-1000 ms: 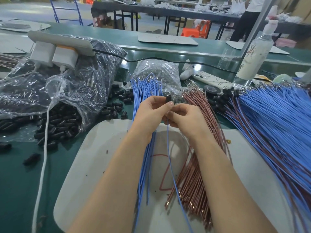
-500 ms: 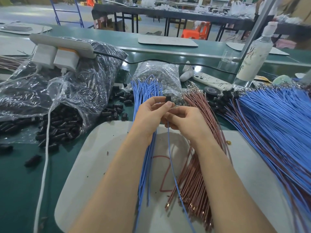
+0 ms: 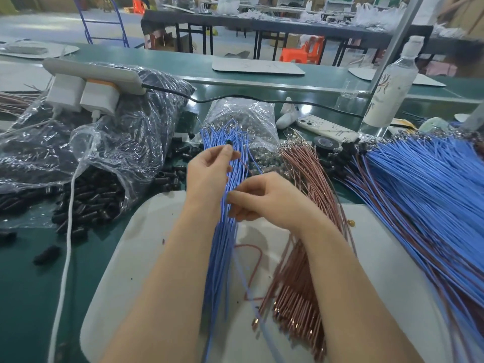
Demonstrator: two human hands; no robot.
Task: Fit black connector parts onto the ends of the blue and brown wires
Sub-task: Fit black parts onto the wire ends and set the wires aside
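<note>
The black connector point(image 3: 229, 143) is pinched at the fingertips of the left hand point(image 3: 209, 176), raised over the far end of the blue wire bundle point(image 3: 222, 244). The right hand point(image 3: 269, 203) is found nearer to the person and a little to the right, apart from the left one. Its fingers are curled into a pinch. A blurred loose blue wire point(image 3: 244, 273) comes out below it, so this wire is judged to be what is grasped, though the pinch itself cannot be seen clearly.

The long axis of the wire runs from the connector, at the far side, down toward the person, nearly parallel to the bundle. A thin brown wire is also seen to arc between the two hands. The connector is thus held only by the left hand, and any pull along the wire must be given by the right.

The brown wire bundle point(image 3: 301, 284) lies just beside the right forearm on the white board point(image 3: 146, 258), which rests on the green worktop point(image 3: 39, 284). The open bag of black parts point(image 3: 91, 189) is at the left.

One second ago both hands were closed together around the connector. Now they have been drawn apart along the wire, the left hand moved farther away and the right one brought back. The seating of the wire is judged to be tested or finished.
</note>
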